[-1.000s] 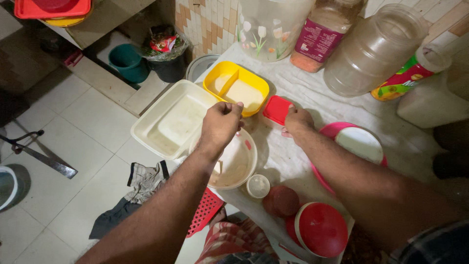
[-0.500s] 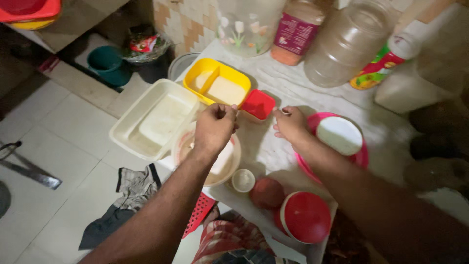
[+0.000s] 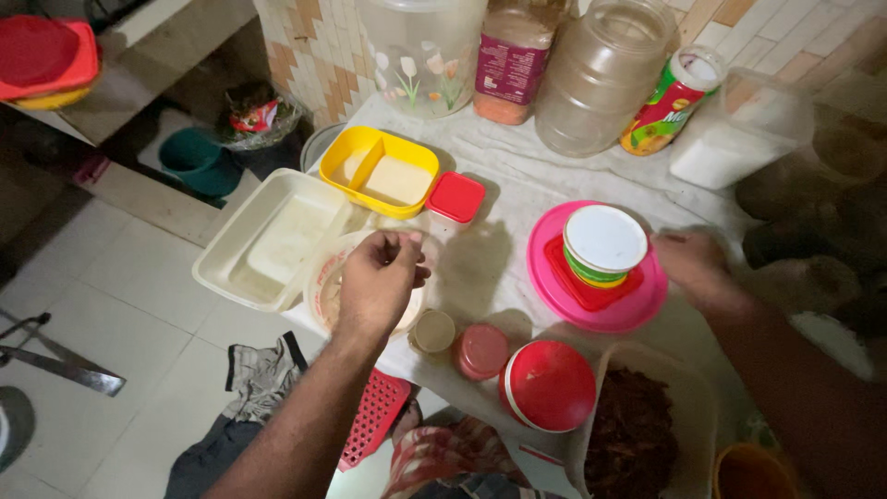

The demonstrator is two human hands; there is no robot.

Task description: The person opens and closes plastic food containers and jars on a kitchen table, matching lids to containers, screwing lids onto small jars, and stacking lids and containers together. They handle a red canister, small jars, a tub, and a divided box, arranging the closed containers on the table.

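Having left the red lid (image 3: 455, 197), right hand (image 3: 695, 263) hovers slack beside pink plate (image 3: 554, 286) (left hand (image 3: 379, 277) pinched over bowl (image 3: 325, 277), contents unclear).

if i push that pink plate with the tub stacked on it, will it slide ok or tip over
The pink plate looks like thin plastic on a cloth-covered counter, so it would probably drag rather than glide. The white-lidded tub sits on a red lid, a loose stack that may shift or topple with a quick shove. The right hand is beside it to steady it.
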